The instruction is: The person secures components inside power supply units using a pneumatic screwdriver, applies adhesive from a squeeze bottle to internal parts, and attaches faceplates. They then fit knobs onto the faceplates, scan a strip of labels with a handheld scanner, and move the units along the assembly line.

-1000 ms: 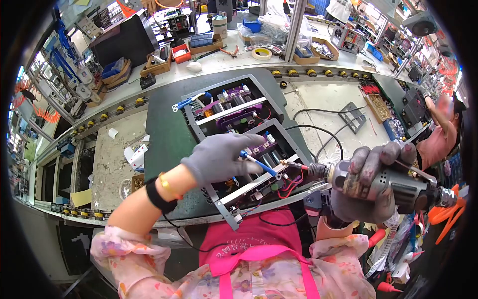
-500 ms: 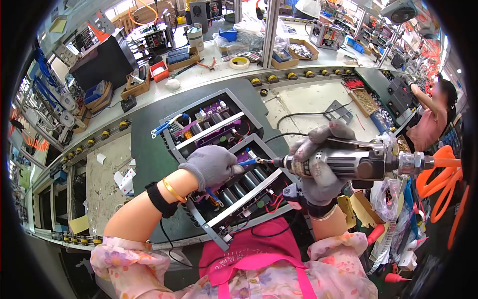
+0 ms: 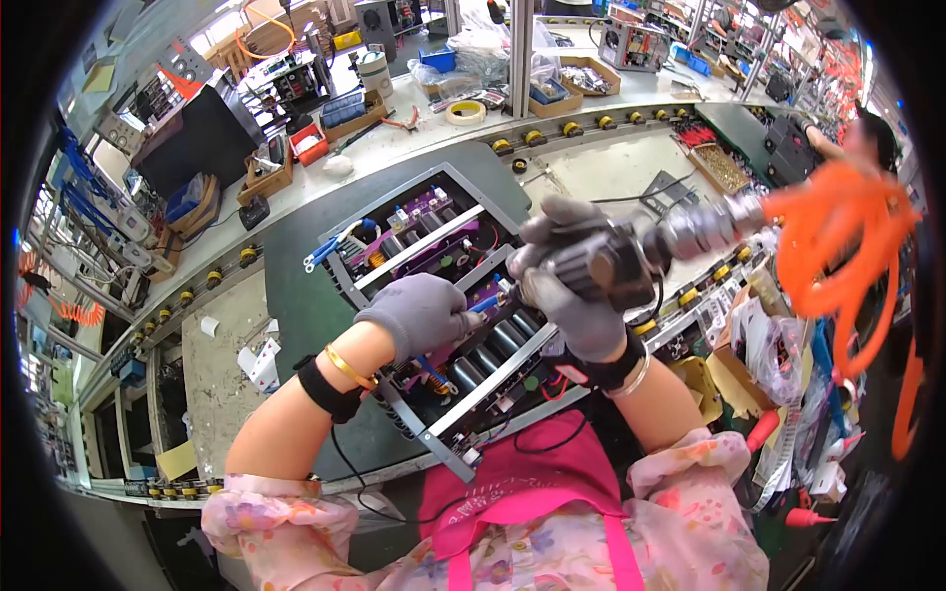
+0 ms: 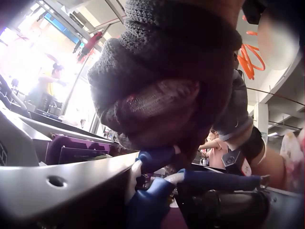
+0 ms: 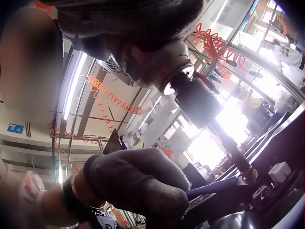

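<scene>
My gloved left hand [image 3: 414,313] pinches a blue cable [image 5: 214,187] over the nearer open metal chassis [image 3: 488,386]. The cable's ring end lies low inside the chassis, beside a white connector [image 5: 279,171]. My gloved right hand [image 3: 581,315] grips an air screwdriver [image 3: 596,268], tilted with its bit [image 5: 233,151] down at that ring end. In the head view, the driver body and right hand hide the bit. Another blue cable [image 4: 219,180] and large black capacitors [image 3: 477,370] sit below the left hand.
A second chassis [image 3: 434,242] with purple boards stands just behind on the dark green board [image 3: 305,295]. An orange air hose [image 3: 838,256] loops from the driver at right. Rollers [image 3: 537,137] line the bench behind; another person [image 3: 867,143] works at far right.
The screwdriver has come left over the nearer chassis and tipped from lying sideways to bit-down. The left hand has lowered the blue cable's ring end into the chassis, still pinching it.
</scene>
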